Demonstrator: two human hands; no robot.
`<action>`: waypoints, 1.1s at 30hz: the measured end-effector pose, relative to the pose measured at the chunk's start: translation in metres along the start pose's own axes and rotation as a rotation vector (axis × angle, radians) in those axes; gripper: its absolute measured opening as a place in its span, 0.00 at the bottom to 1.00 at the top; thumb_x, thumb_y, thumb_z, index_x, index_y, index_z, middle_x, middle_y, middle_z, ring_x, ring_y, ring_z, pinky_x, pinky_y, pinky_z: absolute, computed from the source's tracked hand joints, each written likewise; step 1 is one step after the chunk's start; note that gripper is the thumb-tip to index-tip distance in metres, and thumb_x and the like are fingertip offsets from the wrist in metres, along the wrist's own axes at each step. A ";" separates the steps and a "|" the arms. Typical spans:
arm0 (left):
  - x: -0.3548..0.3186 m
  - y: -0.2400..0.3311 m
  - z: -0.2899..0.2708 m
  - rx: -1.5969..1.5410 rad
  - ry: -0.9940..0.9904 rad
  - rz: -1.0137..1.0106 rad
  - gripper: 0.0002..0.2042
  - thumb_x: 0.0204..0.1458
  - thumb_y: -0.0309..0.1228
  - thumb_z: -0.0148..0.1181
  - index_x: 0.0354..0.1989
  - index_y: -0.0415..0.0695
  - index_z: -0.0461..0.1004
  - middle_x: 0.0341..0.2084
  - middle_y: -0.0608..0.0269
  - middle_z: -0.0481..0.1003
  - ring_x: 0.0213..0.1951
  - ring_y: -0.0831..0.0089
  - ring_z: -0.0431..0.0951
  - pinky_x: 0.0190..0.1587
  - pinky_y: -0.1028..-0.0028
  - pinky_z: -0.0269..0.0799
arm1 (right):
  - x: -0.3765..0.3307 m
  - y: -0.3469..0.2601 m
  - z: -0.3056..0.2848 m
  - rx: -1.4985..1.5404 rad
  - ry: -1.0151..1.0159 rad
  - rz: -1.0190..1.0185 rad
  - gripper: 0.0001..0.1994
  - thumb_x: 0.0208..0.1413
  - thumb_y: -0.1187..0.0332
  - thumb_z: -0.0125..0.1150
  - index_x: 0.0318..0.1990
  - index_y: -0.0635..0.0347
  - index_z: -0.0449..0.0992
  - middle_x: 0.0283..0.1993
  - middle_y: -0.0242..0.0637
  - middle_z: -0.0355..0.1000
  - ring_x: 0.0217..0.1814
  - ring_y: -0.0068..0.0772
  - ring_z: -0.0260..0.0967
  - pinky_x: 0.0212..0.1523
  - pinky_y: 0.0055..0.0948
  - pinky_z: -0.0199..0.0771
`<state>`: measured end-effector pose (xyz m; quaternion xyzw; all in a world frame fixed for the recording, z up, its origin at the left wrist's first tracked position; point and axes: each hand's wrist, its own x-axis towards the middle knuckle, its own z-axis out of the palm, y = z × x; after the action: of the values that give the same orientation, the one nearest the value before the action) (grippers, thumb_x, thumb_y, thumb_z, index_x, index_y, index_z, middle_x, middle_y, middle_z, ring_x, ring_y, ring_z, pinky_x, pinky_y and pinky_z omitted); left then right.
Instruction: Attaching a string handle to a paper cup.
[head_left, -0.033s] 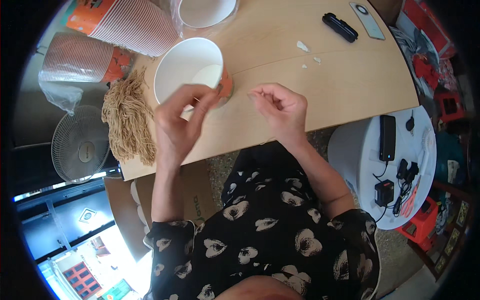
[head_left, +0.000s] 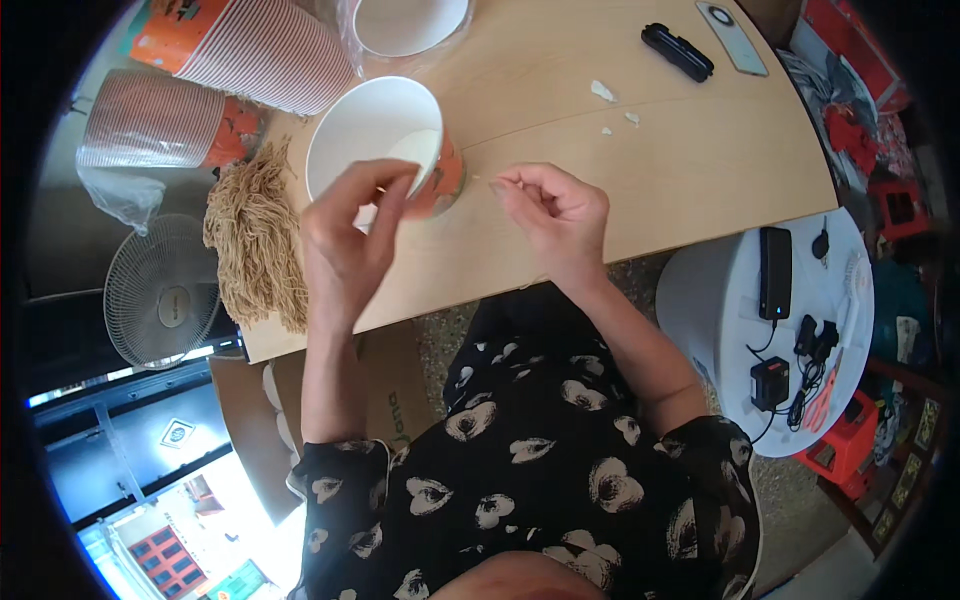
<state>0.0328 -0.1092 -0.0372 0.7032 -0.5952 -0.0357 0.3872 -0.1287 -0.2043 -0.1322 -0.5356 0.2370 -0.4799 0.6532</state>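
My left hand hovers in front of a white paper bucket with an orange printed outside. Its thumb and forefinger are pinched together, and whatever lies between them is too small to make out. To the right of the bucket, my right hand is raised over the table with thumb and fingertips pressed together. Anything in that pinch is likewise too small to name. A tiny pale speck shows just left of the right fingertips. The bucket stands upright, open at the top, its near side partly hidden by my left hand.
Stacked paper buckets, another wrapped stack and a tan stringy bundle crowd the table's left. White scraps, a black case and a phone lie right. A white stool holds chargers and cables.
My left fingertips have moved a little left, away from the right hand. The right hand has shifted very slightly left and stays pinched.
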 end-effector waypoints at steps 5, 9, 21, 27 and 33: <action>0.017 -0.029 0.002 -0.159 -0.125 -0.144 0.09 0.61 0.23 0.58 0.47 0.35 0.79 0.35 0.56 0.83 0.39 0.75 0.82 0.44 0.76 0.77 | 0.006 0.018 0.022 -0.012 0.027 -0.075 0.02 0.57 0.78 0.65 0.36 0.68 0.80 0.18 0.15 0.55 0.21 0.07 0.48 0.21 0.16 0.49; 0.022 -0.037 0.002 -0.226 -0.258 -0.241 0.11 0.62 0.23 0.57 0.50 0.33 0.78 0.40 0.58 0.81 0.43 0.76 0.80 0.48 0.76 0.76 | 0.013 0.021 0.027 -0.031 0.043 -0.091 0.02 0.57 0.78 0.66 0.36 0.66 0.80 0.18 0.16 0.54 0.21 0.08 0.47 0.21 0.17 0.50; 0.020 -0.038 0.009 -0.300 -0.243 -0.261 0.11 0.61 0.22 0.57 0.49 0.32 0.78 0.36 0.56 0.82 0.40 0.76 0.81 0.44 0.76 0.77 | 0.018 0.029 0.033 -0.072 0.016 -0.053 0.03 0.57 0.77 0.66 0.38 0.66 0.81 0.19 0.15 0.54 0.22 0.07 0.48 0.22 0.16 0.50; 0.020 -0.040 0.012 -0.275 -0.240 -0.241 0.11 0.60 0.23 0.58 0.48 0.33 0.78 0.35 0.56 0.83 0.39 0.75 0.82 0.43 0.76 0.78 | 0.022 0.032 0.034 -0.101 -0.001 -0.054 0.03 0.57 0.76 0.66 0.36 0.65 0.81 0.17 0.17 0.54 0.21 0.08 0.48 0.21 0.18 0.51; 0.019 -0.039 0.010 -0.251 -0.221 -0.206 0.09 0.59 0.23 0.59 0.46 0.34 0.79 0.32 0.58 0.82 0.36 0.77 0.82 0.40 0.76 0.78 | 0.025 0.024 0.036 -0.119 -0.019 -0.061 0.02 0.56 0.76 0.66 0.35 0.65 0.81 0.16 0.19 0.56 0.20 0.10 0.50 0.21 0.19 0.54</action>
<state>0.0648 -0.1309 -0.0587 0.6985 -0.5497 -0.2260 0.3985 -0.0790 -0.2097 -0.1384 -0.5848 0.2427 -0.4796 0.6075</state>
